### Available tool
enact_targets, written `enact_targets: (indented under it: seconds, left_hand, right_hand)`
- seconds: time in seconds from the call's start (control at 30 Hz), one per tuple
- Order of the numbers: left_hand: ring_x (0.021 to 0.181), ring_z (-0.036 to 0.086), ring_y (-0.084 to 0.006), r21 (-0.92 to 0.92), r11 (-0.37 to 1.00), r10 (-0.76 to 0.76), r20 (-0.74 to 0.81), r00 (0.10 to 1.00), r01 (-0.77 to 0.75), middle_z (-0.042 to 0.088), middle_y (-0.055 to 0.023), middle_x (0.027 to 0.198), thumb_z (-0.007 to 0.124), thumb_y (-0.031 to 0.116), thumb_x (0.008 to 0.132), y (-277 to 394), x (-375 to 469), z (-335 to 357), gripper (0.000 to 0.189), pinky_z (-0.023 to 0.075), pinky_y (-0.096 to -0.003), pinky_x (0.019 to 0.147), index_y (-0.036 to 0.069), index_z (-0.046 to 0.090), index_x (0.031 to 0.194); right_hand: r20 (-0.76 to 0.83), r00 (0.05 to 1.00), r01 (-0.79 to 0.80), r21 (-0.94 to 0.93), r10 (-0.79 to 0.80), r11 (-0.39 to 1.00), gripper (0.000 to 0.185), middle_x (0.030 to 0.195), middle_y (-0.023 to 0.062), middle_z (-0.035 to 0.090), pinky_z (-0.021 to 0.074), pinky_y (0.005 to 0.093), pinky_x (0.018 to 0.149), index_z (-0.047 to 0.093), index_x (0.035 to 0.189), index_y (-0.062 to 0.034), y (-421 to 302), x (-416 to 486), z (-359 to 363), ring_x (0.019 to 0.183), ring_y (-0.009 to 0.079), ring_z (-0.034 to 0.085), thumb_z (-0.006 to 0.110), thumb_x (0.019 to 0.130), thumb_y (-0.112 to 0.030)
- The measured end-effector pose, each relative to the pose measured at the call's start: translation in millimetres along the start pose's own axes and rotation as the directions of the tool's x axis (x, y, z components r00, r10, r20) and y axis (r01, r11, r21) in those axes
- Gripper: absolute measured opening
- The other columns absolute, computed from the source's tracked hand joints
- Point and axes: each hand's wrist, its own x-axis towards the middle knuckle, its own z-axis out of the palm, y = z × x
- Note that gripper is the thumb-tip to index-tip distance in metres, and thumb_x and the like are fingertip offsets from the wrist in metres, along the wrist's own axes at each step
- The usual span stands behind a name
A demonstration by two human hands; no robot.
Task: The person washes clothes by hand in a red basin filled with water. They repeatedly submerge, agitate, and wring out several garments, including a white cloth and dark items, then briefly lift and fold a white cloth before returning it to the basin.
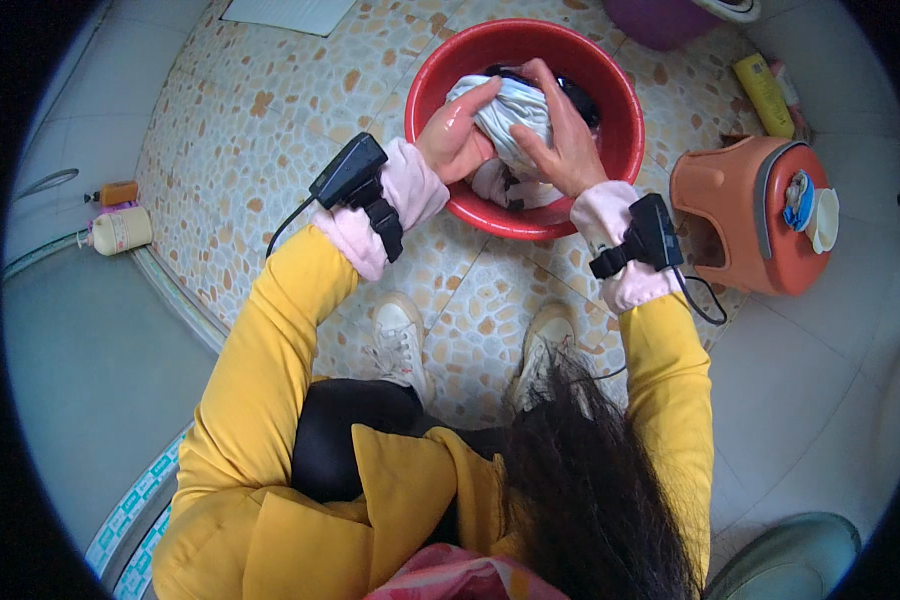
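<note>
A red plastic basin (621, 161) stands on the floor in front of my feet. Over it, a bunched wet white cloth (516, 112) lies between my two hands. My left hand (457, 135), wet and shiny, cups the cloth's left side with the thumb along the top. On the other side, my right hand (566, 146) grips it with the fingers stretched over its far edge. Beneath, in the basin, are a white cloth with black patches (495, 184) and a dark cloth (579, 101). My palms hide part of the basin's contents.
An orange plastic stool (720, 176) at the right carries a blue-and-white cloth (799, 201) and a small cream cup (823, 219). Behind it lies a yellow packet (763, 94). A purple bucket (656, 22) stands at the back; a cream pump bottle (121, 231) sits by the left wall.
</note>
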Motion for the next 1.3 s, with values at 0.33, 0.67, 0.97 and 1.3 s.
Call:
enact_targets:
  seconds: [0.33, 0.67, 0.97, 1.3]
  left_hand:
    - [0.112, 0.060, -0.0280, -0.057, 0.998, -0.012, -0.256, 0.967, -0.003, 0.063, -0.0155, 0.115, 0.054, 0.011, 0.097, -13, 24, -52, 0.026, 0.0492, -0.0426, 0.099, 0.000, 0.054, 0.120]
    - [0.101, 0.063, -0.0236, 0.313, 0.950, 0.047, -0.203, 0.978, 0.019, 0.064, -0.0087, 0.114, 0.054, 0.030, 0.095, -61, 35, -54, 0.026, 0.0518, -0.0391, 0.089, 0.011, 0.059, 0.113]
    - [0.096, 0.065, -0.0256, 0.699, 0.708, 0.247, -0.118, 0.962, -0.096, 0.068, -0.0086, 0.102, 0.053, 0.025, 0.092, -66, 41, -84, 0.022, 0.0530, -0.0390, 0.084, 0.010, 0.061, 0.106]
    - [0.090, 0.065, -0.0278, 0.334, 0.920, 0.302, -0.276, 0.912, -0.204, 0.065, -0.0139, 0.096, 0.049, 0.013, 0.093, -74, 45, -62, 0.022, 0.0525, -0.0395, 0.081, 0.003, 0.057, 0.111]
  right_hand:
    - [0.247, 0.704, -0.670, 0.543, 0.666, 0.506, 0.029, 0.106, 0.0118, 0.066, 0.0500, 0.0325, 0.084, 0.063, 0.108, 0.0027, 39, -16, 18, 0.096, 0.0188, 0.062, 0.067, 0.082, -0.010]
    - [-0.197, 0.974, -0.128, -0.092, 0.108, 0.988, 0.018, 0.081, 0.0153, 0.065, 0.0519, 0.0444, 0.066, 0.064, 0.076, -0.0052, -3, 6, 59, 0.074, 0.0369, 0.064, 0.056, 0.086, -0.017]
    - [-0.198, 0.957, 0.146, -0.305, -0.212, 0.941, 0.030, 0.085, 0.0211, 0.065, 0.0528, 0.0460, 0.068, 0.066, 0.087, -0.0052, -1, 5, 72, 0.079, 0.0368, 0.064, 0.043, 0.094, -0.023]
    - [-0.049, 0.985, -0.172, -0.335, 0.165, 0.926, 0.029, 0.080, 0.0233, 0.062, 0.0493, 0.0486, 0.069, 0.062, 0.090, -0.0040, 6, 8, 67, 0.077, 0.0425, 0.061, 0.043, 0.097, -0.025]
